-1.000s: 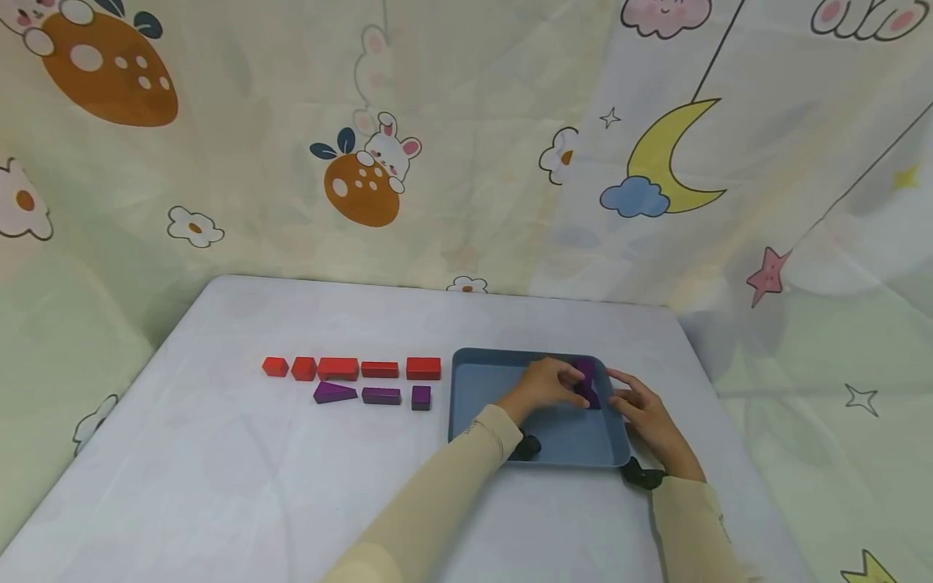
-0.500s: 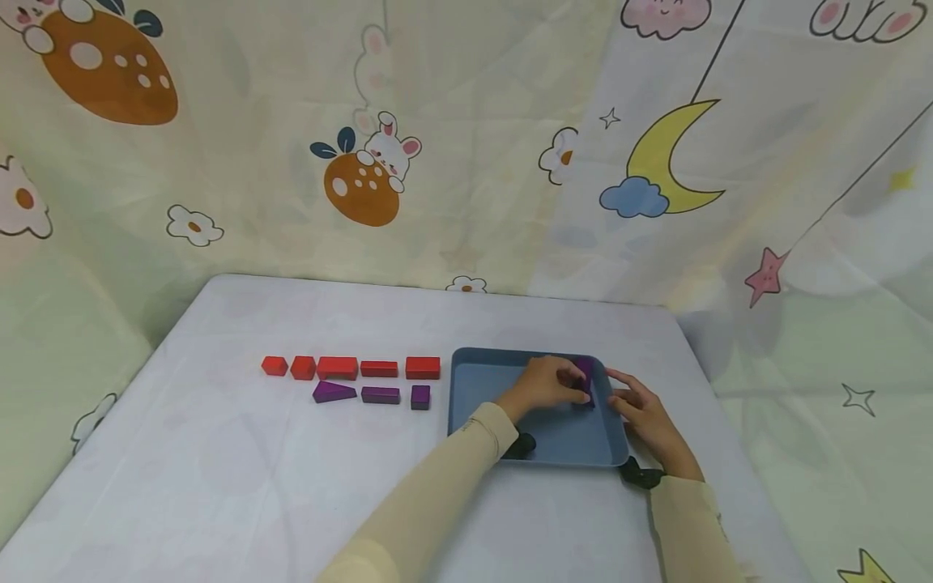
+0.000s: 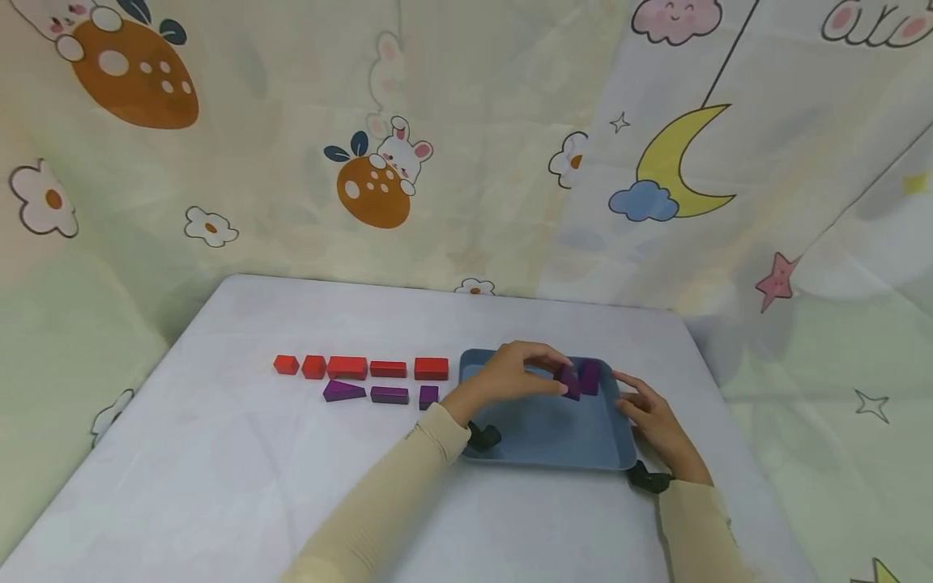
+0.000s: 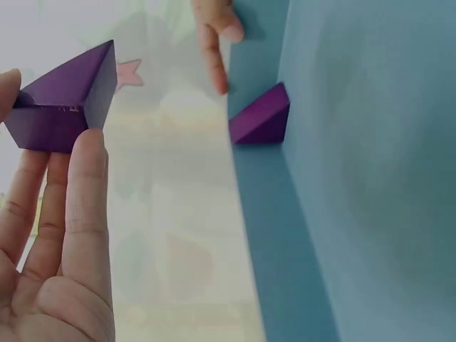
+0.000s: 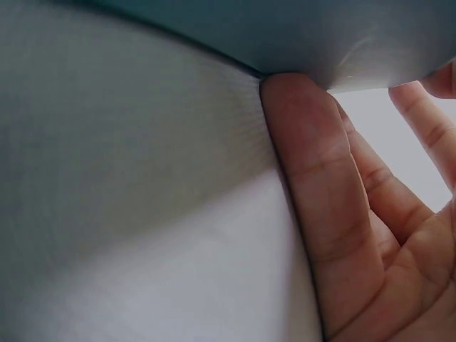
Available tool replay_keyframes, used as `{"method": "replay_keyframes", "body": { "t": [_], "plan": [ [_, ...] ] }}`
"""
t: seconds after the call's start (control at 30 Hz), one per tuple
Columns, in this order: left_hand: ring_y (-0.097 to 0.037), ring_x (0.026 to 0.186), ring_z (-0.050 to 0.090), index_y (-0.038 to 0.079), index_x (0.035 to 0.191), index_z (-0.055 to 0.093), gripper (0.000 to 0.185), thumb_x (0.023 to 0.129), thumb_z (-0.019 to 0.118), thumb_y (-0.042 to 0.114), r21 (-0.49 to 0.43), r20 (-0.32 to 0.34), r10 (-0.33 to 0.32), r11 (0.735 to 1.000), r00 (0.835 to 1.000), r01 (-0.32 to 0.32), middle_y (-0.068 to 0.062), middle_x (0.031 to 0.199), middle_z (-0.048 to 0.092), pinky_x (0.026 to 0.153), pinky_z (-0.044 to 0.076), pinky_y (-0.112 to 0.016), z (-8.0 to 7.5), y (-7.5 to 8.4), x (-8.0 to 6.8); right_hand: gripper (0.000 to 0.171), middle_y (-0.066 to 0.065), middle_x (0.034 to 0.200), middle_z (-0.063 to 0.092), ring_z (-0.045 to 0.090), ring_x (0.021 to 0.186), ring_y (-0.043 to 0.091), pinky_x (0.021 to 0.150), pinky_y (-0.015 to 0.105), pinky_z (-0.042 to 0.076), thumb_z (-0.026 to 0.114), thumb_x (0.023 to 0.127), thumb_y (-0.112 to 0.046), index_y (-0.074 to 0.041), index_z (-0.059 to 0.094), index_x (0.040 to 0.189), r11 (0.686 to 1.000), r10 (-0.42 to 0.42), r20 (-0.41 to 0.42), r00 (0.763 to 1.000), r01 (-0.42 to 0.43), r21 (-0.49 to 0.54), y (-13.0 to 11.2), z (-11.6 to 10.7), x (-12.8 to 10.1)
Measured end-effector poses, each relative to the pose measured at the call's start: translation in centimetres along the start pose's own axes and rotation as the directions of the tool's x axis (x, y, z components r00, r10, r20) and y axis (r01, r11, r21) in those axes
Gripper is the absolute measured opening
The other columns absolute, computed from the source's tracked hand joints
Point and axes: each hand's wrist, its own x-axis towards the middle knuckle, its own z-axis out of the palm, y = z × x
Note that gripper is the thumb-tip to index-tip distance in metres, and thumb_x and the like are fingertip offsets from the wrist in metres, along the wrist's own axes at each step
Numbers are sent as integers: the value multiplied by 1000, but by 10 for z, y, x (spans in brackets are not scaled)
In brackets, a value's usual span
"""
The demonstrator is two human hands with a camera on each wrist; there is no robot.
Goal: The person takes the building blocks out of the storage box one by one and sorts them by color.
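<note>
In the head view my left hand [image 3: 510, 376] is over the blue tray [image 3: 554, 441], pinching a purple wedge-shaped block [image 3: 567, 382] between thumb and fingers. The left wrist view shows this block [image 4: 64, 100] raised clear of the tray, its triangular face visible. A second purple wedge block [image 3: 589, 377] sits in the tray's far right corner, against the wall in the left wrist view. My right hand [image 3: 659, 425] is at the tray's right side with fingers extended. Its fingertips touch the tray wall [image 5: 342, 43] in the right wrist view.
Left of the tray, several red blocks [image 3: 347, 368] form a row on the white table [image 3: 240, 470]. In front of them lie three purple blocks [image 3: 389, 395]. Dark wrist devices [image 3: 484, 437] show at both cuffs. Patterned cloth [image 3: 481, 178] hangs behind the table.
My left hand has lifted a purple wedge block and drawn it left, away from the other wedge block in the corner. The right hand stays at the tray's side. The head view has shifted slightly.
</note>
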Motion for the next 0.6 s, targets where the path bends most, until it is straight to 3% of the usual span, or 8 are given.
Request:
{"method": "replay_keyframes", "body": {
  "t": [0.2, 0.43, 0.6],
  "plan": [
    [-12, 119, 70, 8, 130, 77, 37, 95, 85, 17, -10, -3, 4, 1000, 1000, -4, 2, 125, 75, 93, 62, -29, -26, 2, -28, 63, 38, 150, 54, 61, 123, 22, 98, 49, 57, 60, 112, -13, -3, 33, 168, 1000, -5, 9, 1000, 5, -2, 2, -1, 1],
    [-26, 122, 69, 10, 135, 75, 40, 97, 83, 19, 82, -48, -32, 996, 998, 35, -1, 127, 75, 96, 62, -33, -62, -6, -67, 61, 37, 147, 56, 62, 114, 9, 93, 40, 57, 61, 111, -15, -4, 36, 166, 1000, -18, 1, 1000, 18, -2, 3, -1, 1],
    [-29, 126, 67, 9, 140, 71, 44, 99, 81, 20, 143, -95, -58, 987, 994, 71, -4, 131, 73, 99, 62, -38, -85, -9, -94, 63, 38, 146, 56, 62, 108, 3, 87, 33, 58, 62, 110, -13, -2, 35, 166, 999, -36, 3, 999, 36, 22, 6, -2, 3]
  ]
}}
